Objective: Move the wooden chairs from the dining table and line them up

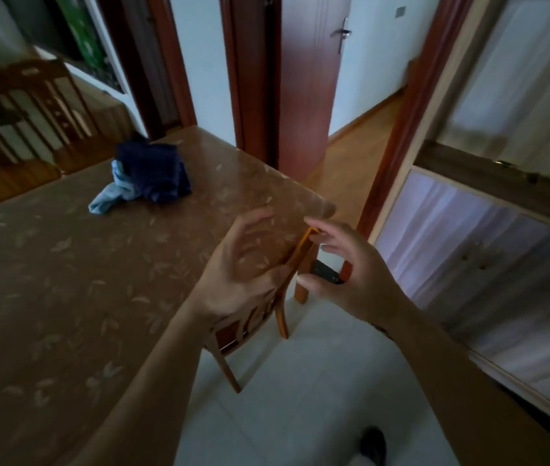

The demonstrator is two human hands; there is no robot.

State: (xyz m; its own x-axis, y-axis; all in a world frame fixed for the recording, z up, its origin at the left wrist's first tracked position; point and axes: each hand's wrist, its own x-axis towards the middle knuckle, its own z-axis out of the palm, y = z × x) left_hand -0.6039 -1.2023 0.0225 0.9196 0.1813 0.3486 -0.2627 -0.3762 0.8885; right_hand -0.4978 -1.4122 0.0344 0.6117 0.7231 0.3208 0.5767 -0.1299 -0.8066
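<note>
step: reaching for wooden chair (282,290) tucked under near-right corner of dining table (65,280); grab not yet made, by the look of it
chair: back rail pressed against table edge, seat hidden beneath top, 2 rear legs visible on white floor tiles (300,381)
left hand (240,267): fingers spread and loose, hovering over chair's top rail and table edge, gripping nothing; actual contact with rail hard to tell through motion blur
right hand (347,267): loose, thumb and fingers curled into a C just beside rail's far end, holding nothing
next move: close both on top rail, pull chair straight back clear of table, then carry or slide to lineup spot
other chairs (31,129): at least 2 more along far-left side of table, backs upright, blurred
on table: dark blue cloth bundle (152,169) with light blue piece under it, well apart from chair; small crumpled item at left edge, unclear
obstacles: cabinet (485,264) close on right, narrow aisle for pull-back; own foot (372,445) behind chair path; open doorway ahead, not blocking
</note>
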